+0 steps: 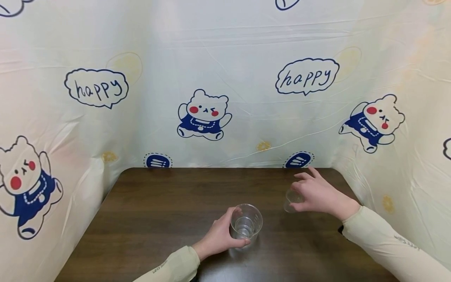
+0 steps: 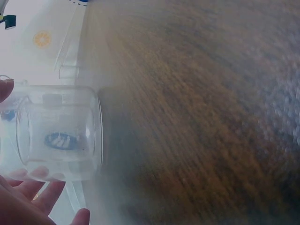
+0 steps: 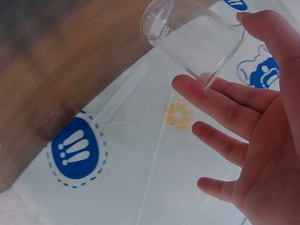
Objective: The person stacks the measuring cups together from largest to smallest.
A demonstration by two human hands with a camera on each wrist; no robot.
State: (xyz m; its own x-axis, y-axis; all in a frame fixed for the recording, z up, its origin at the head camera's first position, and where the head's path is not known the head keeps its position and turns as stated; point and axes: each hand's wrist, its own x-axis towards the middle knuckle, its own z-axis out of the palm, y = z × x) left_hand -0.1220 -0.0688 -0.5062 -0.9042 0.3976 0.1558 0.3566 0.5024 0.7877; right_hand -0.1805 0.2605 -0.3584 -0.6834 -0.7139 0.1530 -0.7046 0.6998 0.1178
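In the head view my left hand (image 1: 219, 235) holds a large clear beaker (image 1: 258, 224) near the middle of the table, thumb on the near side and fingers around the far side. A smaller clear beaker (image 1: 244, 226) stands inside it; the left wrist view shows the nested walls of the large beaker (image 2: 97, 140) from the side. Further right, my right hand (image 1: 318, 195) pinches another small beaker (image 1: 289, 200) by its rim. In the right wrist view this beaker (image 3: 190, 35) carries white markings, with the thumb and fingertips at opposite sides of its rim.
Both beakers are over a dark wood-grain table (image 1: 169, 203). A pale cloth (image 1: 246, 47) printed with bears and "happy" bubbles hangs behind the table's back edge and along both sides.
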